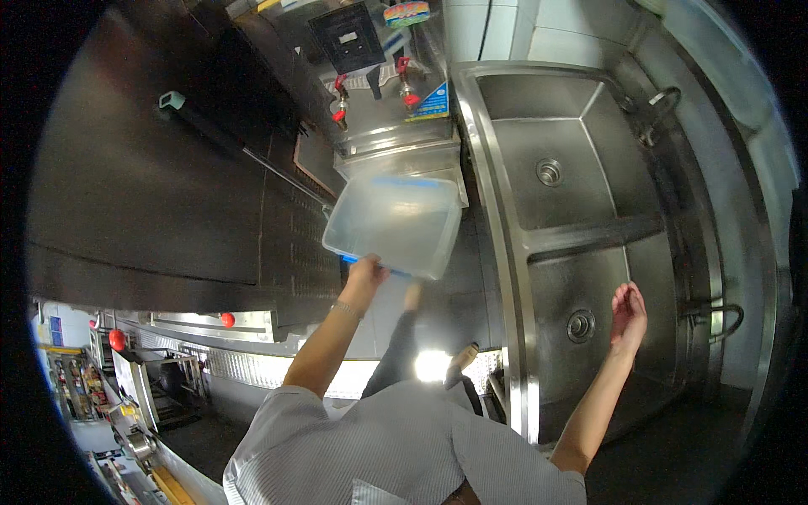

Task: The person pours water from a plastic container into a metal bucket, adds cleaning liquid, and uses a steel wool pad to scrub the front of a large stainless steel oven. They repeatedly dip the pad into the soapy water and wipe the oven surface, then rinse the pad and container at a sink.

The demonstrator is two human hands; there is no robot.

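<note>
My left hand [367, 278] grips the near edge of a clear plastic container [391, 225] with blue strips along its sides. The container hangs over the floor, slightly blurred, and its inside shows no contents that I can make out. Off to the right, my right hand [628, 316] is held above the nearer sink basin [560, 286], fingers stretched and loosely together, with nothing in it. This hand is nearest to the faucet [725, 323] on the basin's right side.
The farther sink basin [522, 185] adjoins the nearer one. Ahead stands a steel water boiler [383, 109] with red-handled taps [340, 97]. A long-handled tool [278, 172] leans against the dark steel cabinet [151, 194] on the left. A second faucet [661, 109] curves over the far basin.
</note>
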